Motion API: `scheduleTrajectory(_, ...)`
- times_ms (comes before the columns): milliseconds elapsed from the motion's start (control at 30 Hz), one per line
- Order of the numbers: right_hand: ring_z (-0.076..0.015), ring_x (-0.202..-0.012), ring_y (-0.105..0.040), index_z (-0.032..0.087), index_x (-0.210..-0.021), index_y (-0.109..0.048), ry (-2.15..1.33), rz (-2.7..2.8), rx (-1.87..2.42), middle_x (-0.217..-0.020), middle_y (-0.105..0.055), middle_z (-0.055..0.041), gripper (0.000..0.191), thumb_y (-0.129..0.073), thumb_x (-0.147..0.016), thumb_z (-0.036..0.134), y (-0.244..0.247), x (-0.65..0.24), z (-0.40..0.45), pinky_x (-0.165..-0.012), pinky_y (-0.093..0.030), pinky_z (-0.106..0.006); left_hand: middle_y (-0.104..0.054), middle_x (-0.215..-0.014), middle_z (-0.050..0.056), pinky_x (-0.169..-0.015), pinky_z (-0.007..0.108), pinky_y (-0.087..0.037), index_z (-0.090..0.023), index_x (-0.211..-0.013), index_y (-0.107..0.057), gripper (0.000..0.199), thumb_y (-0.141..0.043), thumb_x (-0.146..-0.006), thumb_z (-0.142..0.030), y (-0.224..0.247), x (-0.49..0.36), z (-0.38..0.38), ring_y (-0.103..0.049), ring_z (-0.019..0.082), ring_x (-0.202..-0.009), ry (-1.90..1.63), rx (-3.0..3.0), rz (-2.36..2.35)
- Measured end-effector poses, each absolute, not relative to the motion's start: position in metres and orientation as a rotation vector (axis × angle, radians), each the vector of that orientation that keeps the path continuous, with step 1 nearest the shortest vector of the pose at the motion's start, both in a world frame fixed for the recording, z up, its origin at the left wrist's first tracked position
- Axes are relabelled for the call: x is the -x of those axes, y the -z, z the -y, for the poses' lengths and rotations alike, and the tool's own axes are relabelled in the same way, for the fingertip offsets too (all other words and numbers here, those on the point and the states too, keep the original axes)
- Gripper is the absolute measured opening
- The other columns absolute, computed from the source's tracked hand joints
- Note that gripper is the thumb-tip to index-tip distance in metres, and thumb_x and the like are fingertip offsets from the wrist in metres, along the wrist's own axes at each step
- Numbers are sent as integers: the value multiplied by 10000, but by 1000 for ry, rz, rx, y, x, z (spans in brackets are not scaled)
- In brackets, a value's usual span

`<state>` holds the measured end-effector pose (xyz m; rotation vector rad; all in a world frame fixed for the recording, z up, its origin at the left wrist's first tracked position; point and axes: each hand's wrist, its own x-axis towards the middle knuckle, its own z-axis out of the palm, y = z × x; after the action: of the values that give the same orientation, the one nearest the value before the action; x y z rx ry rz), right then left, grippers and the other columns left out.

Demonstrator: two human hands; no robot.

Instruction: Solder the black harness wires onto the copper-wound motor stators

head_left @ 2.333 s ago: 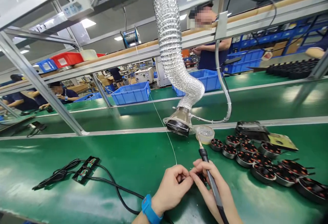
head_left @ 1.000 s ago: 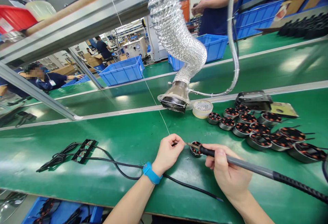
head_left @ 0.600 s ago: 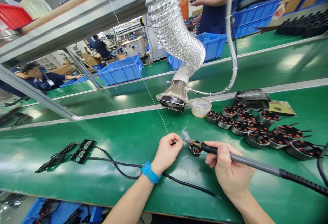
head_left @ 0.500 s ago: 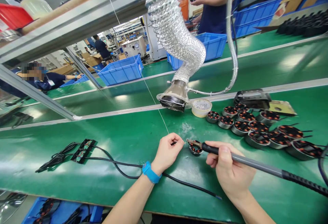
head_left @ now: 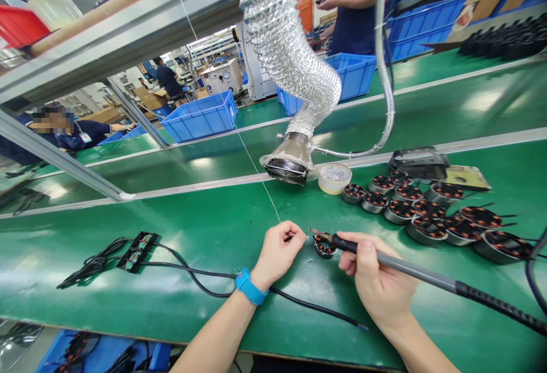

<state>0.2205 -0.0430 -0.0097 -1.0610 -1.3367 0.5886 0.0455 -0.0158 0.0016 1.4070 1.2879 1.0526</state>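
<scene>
Start at the left with a small framed circuit board (head_left: 137, 251) lying on the green bench (head_left: 192, 222); judge light and stiff, better lifted by the frame than by the exposed parts. Trace a black cable (head_left: 316, 307) rightward beneath the blue wristband (head_left: 251, 286), springy by the look of it. Follow a thin pale wire (head_left: 270, 202) down behind the left hand (head_left: 277, 252); cannot tell whether held there. Find that hand pinching a dark lead (head_left: 289, 238), with fine bared ends (head_left: 307, 237) poking out; treat as thin and easily bent, best gripped back on the insulation. Just right of these, note a coil ring (head_left: 325, 252) resting on the bench; probably dense and rigid, safest taken by the outer metal wall, away from the windings. Above it, see the soldering iron (head_left: 419, 272), grasped pen-like by the right hand (head_left: 378, 282); likely light, but tugged by the thick cord (head_left: 499, 307) and too hot to hold near the tip. Finish with the clustered coil rings (head_left: 427, 230), likewise best lifted by the wall, clear of protruding leads.
</scene>
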Motion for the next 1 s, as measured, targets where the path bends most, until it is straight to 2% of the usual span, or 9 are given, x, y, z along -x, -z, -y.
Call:
scheduleTrajectory(133, -107, -610, -644, 225, -1148, -671, -567, 1479, 1061, -770, -683, 6, 221, -505, -1016, 286, 7, -217, 38, -618, -551, -223, -603, -733, 15, -670, 231, -401, -138, -763, -615, 152, -591, -840, -266, -4, -46, 19, -525, 123, -706, -1036, -1432, -1273)
scheduleTrajectory(233, -139, -801, -685, 249, -1210, -649, -465, 1615, 990, -960, -698, -26, 245, -550, -987, 235, 3, -212, 31, -787, -573, -265, -599, -733, 14, -661, 223, -408, -143, -762, -608, 120, -584, -829, -239, -6, -47, 22, -530, 123, -708, -1029, -1438, -1278)
scheduleTrajectory(300, -163, -900, -679, 251, -1250, -628, -410, 1700, 951, -1048, -674, -54, 289, -563, -971, 212, 4, -210, 28, -846, -570, -290, -592, -745, 14, -645, 213, -411, -146, -760, -598, 103, -581, -825, -224, -7, -49, 24, -531, 120, -707, -1029, -1457, -1280)
scheduleTrajectory(500, -149, -928, -667, 279, -1344, -545, -423, 1797, 906, -1094, -596, -71, 406, -487, -973, 126, 17, -205, 24, -858, -579, -259, -556, -783, 14, -616, 201, -424, -155, -767, -566, 96, -556, -847, -208, -3, -52, 30, -516, 121, -713, -1041, -1535, -1285)
scheduleTrajectory(633, -131, -906, -657, 282, -1319, -538, -365, 1827, 836, -1060, -572, -54, 410, -457, -967, 89, 17, -204, 24, -834, -570, -223, -546, -796, 14, -651, 216, -438, -157, -776, -557, 118, -545, -872, -223, 1, -51, 31, -521, 130, -737, -1035, -1555, -1251)
scheduleTrajectory(767, -123, -874, -647, 275, -1290, -538, -320, 1844, 829, -1031, -561, -46, 396, -450, -960, 76, 11, -206, 28, -801, -560, -211, -549, -769, 14, -648, 230, -397, -145, -758, -575, 147, -573, -869, -242, -1, -49, 30, -503, 127, -719, -1006, -1576, -1270)
scheduleTrajectory(867, -123, -865, -639, 271, -1290, -526, -315, 1851, 836, -1023, -553, -47, 394, -447, -958, 72, 12, -207, 30, -797, -555, -212, -557, -730, 14, -643, 241, -372, -133, -759, -589, 189, -611, -860, -291, -4, -49, 28, -481, 122, -691, -985, -1489, -1239)
scheduleTrajectory(1000, -147, -942, -624, 265, -1311, -510, -338, 1896, 870, -1055, -547, -62, 398, -421, -970, 79, 23, -208, 31, -834, -547, -246, -511, -671, -11, -577, 226, -314, -126, -760, -587, 320, -673, -839, -424, -4, -49, 27, -396, 87, -607, -968, -1309, -1152)
